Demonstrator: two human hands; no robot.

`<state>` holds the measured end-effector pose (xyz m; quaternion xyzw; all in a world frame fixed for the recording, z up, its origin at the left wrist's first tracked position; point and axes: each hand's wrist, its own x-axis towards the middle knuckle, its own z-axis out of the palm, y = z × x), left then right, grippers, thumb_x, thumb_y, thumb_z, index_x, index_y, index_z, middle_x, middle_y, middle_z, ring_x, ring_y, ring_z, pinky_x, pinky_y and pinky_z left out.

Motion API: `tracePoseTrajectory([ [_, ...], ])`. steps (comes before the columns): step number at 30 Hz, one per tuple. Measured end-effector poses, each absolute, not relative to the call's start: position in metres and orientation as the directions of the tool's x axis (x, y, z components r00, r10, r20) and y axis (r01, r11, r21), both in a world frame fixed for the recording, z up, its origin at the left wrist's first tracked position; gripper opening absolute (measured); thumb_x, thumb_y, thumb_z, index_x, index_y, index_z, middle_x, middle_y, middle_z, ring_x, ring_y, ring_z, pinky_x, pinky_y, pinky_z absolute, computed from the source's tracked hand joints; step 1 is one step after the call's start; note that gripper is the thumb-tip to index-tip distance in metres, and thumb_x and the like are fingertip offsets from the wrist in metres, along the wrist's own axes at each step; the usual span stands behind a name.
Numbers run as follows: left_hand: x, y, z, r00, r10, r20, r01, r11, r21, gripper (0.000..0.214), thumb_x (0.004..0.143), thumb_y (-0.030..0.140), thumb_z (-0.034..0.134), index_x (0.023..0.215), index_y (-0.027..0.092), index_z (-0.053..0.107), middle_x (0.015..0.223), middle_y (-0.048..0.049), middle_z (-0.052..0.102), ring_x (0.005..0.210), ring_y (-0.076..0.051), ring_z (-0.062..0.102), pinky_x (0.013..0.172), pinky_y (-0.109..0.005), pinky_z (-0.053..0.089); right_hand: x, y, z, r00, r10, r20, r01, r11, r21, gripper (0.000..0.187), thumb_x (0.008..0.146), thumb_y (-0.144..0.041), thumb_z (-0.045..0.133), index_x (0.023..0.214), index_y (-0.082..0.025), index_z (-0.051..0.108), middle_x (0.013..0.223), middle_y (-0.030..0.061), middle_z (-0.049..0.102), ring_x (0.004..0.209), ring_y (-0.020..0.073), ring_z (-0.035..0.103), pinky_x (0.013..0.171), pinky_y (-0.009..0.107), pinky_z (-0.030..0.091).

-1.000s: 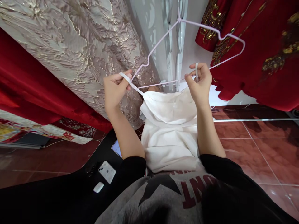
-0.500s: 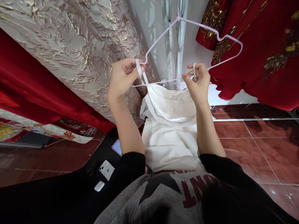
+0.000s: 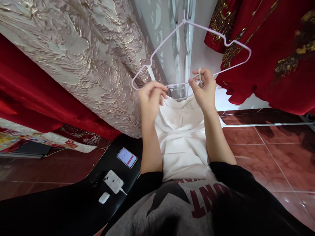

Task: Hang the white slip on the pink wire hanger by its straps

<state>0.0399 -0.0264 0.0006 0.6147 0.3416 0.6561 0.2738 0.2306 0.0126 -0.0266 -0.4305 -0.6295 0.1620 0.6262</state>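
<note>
One hanger (image 3: 184,21), one white garment (image 3: 184,141), two straps (image 3: 151,73), one in right hand (image 3: 205,91), grip of left hand (image 3: 150,100) unclear

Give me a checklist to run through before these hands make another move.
1. Left strap on the hanger: ok, at its left notch.
2. Right strap on the hanger: not ok, looped at the fingers of the right hand.
3. Left hand free of the left strap: cannot tell, it covers the strap's lower part.
4. Hanger's hook secure: cannot tell, its hold is not visible.
5. Lit phone and white phone clear of the white garment: ok, both lie apart from it.
</note>
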Motion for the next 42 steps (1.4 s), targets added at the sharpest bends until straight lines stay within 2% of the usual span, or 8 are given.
tracePoseTrajectory([
  [3,0.066,-0.018,-0.019,0.119,0.926,0.357,-0.136,-0.341,0.93,0.014,0.093,0.021,0.058,0.093,0.015,0.071,0.086,-0.0078,0.072,0.066,-0.015,0.067,0.056,-0.022,0.051,0.229,0.012,-0.026,0.151,0.726,0.671,0.342,0.598,-0.725,0.027,0.088,-0.045,0.056,0.103,-0.024,0.052,0.088,0.0029,0.062,0.071,0.0128,0.054,0.064,0.031,0.045],
  [9,0.078,0.001,-0.031,0.017,0.898,0.44,-0.556,-0.357,0.751,0.021,0.095,0.039,0.058,0.087,0.02,0.059,0.104,-0.0085,0.071,0.111,-0.025,0.066,0.101,-0.037,0.048,0.235,0.01,-0.025,0.241,0.731,0.639,0.262,0.585,-0.768,0.035,0.098,-0.036,0.027,0.107,-0.025,0.059,0.104,0.0054,0.069,0.059,0.0106,0.047,0.053,0.031,0.039],
  [15,0.06,-0.002,-0.029,-0.088,0.903,0.42,-0.472,-0.41,0.781,0.03,0.09,0.048,0.063,0.081,0.021,0.052,0.094,-0.0071,0.069,0.106,-0.026,0.067,0.1,-0.039,0.048,0.297,0.01,-0.017,0.596,0.319,0.737,0.266,0.787,-0.557,0.043,0.076,-0.001,0.04,0.084,-0.021,0.077,0.115,0.0053,0.07,0.078,0.0164,0.065,0.068,0.034,0.047],
  [20,0.052,-0.004,-0.026,-0.079,0.922,0.379,-0.452,-0.372,0.811,0.024,0.095,0.04,0.056,0.081,0.022,0.053,0.093,-0.0064,0.07,0.101,-0.023,0.068,0.096,-0.035,0.051,0.341,0.012,-0.014,0.464,0.464,0.754,0.248,0.749,-0.614,0.038,0.078,-0.001,0.051,0.094,-0.022,0.079,0.097,0.0076,0.075,0.09,0.0217,0.072,0.084,0.04,0.055],
  [32,0.054,-0.005,-0.027,-0.064,0.917,0.393,-0.457,-0.377,0.806,0.023,0.099,0.034,0.049,0.079,0.021,0.051,0.091,-0.0053,0.071,0.094,-0.02,0.069,0.093,-0.034,0.053,0.326,0.025,0.059,-0.07,0.75,0.658,0.478,0.604,-0.637,0.023,0.076,-0.037,0.074,0.068,-0.016,0.073,0.065,0.0047,0.069,0.059,0.0091,0.061,0.058,0.032,0.049],
  [35,0.056,-0.006,-0.027,-0.043,0.928,0.369,-0.461,-0.347,0.817,0.023,0.099,0.034,0.05,0.08,0.021,0.052,0.094,-0.0053,0.071,0.097,-0.021,0.069,0.095,-0.035,0.053,0.318,0.019,0.07,-0.057,0.703,0.709,0.493,0.637,-0.592,0.006,0.074,-0.019,0.072,0.07,-0.017,0.069,0.069,0.0016,0.066,0.063,0.0067,0.057,0.058,0.031,0.042],
  [38,0.059,-0.008,-0.028,-0.04,0.936,0.349,-0.471,-0.326,0.82,0.023,0.099,0.035,0.051,0.082,0.02,0.053,0.098,-0.0056,0.072,0.103,-0.022,0.068,0.097,-0.036,0.051,0.306,0.007,0.073,0.069,0.515,0.855,0.398,0.771,-0.497,0.029,0.065,0.008,0.054,0.074,-0.017,0.065,0.076,0.0017,0.063,0.07,0.0075,0.055,0.06,0.029,0.037],
  [42,0.066,-0.009,-0.028,-0.036,0.938,0.346,-0.479,-0.32,0.818,0.022,0.1,0.034,0.049,0.083,0.02,0.054,0.099,-0.0057,0.072,0.106,-0.023,0.068,0.099,-0.037,0.05,0.266,-0.004,0.06,0.126,0.382,0.916,0.206,0.893,-0.401,0.026,0.069,0.005,0.049,0.072,-0.017,0.062,0.074,0.0027,0.059,0.07,0.0096,0.054,0.065,0.027,0.041],
])
